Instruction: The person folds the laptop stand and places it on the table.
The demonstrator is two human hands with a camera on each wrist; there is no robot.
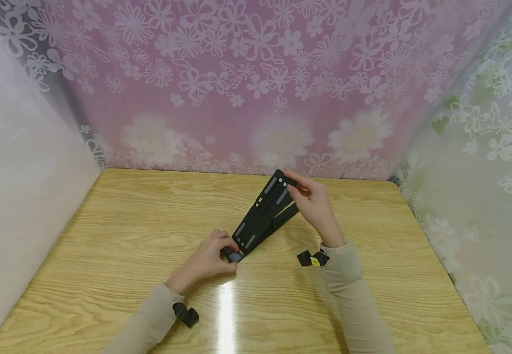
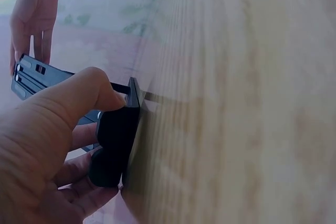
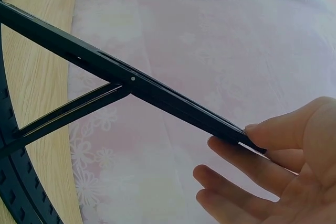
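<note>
A black folding laptop stand [image 1: 256,221] with grey pad strips is propped at a slant over the wooden table. My left hand [image 1: 209,253] grips its low, hinged end; in the left wrist view the thumb presses on the dark lip [image 2: 115,140] and the fingers curl round its other side. My right hand [image 1: 315,204] pinches the raised end of the top plate between thumb and forefinger, while its other fingers stay loose. Beneath the plate, a thin support leg [image 3: 68,111] runs down to the notched base [image 3: 16,177] in the right wrist view.
The wood-grained table [image 1: 150,206] extends around the stand. A pink flowered curtain [image 1: 238,98] hangs behind it, with pale sheets at the left [image 1: 26,147] and right [image 1: 472,162]. Small black cameras are strapped to both wrists.
</note>
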